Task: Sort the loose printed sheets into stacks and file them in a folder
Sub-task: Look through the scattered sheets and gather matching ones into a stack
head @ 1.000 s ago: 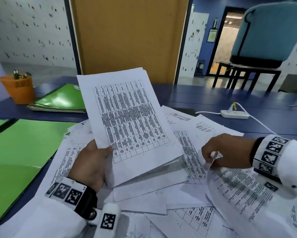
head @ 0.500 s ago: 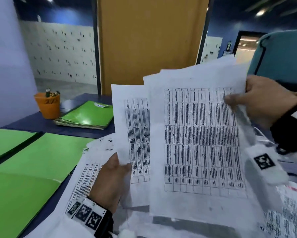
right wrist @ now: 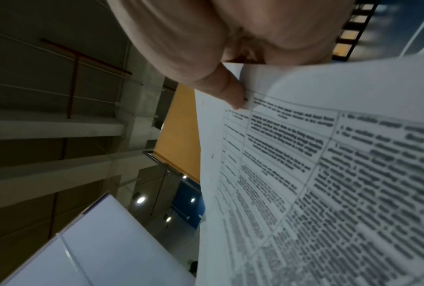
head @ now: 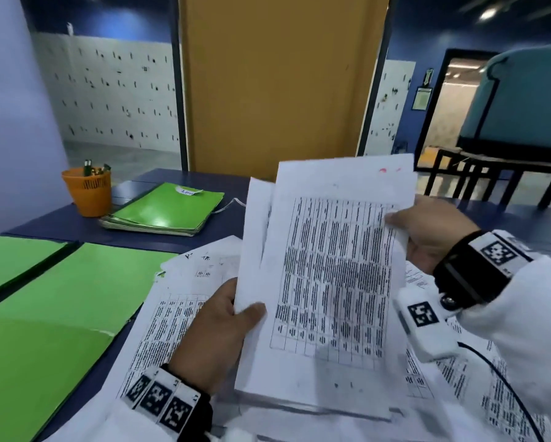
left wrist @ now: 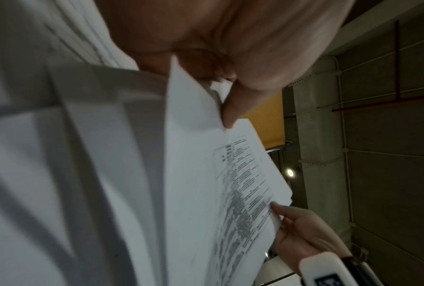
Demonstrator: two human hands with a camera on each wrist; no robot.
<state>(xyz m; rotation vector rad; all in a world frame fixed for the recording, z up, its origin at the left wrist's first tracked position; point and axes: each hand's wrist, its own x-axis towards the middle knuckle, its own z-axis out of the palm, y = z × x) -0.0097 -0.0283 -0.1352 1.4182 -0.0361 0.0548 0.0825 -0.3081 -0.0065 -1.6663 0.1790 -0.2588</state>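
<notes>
A stack of printed sheets (head: pixel 325 282) with dense tables stands nearly upright in front of me, held by both hands. My left hand (head: pixel 232 317) grips its lower left edge, thumb on the front page (left wrist: pixel 220 193). My right hand (head: pixel 417 228) pinches the right edge of the front sheet (right wrist: pixel 328 174), thumb on the print. More loose sheets (head: pixel 172 314) lie scattered on the table under and around the stack. An open green folder (head: pixel 60 298) lies flat at the left. In the wrist views my fingers behind the paper are hidden.
A pile of closed green folders (head: pixel 165 210) sits at the back left beside an orange pen cup (head: pixel 89 193). The dark blue table (head: pixel 60 231) runs to the far edge. A yellow door and a teal chair on a black frame (head: pixel 516 122) stand beyond.
My right hand lifted a sheet from the table pile and brought it onto the front of the stack in my left hand. The stack now stands more upright and squarer.
</notes>
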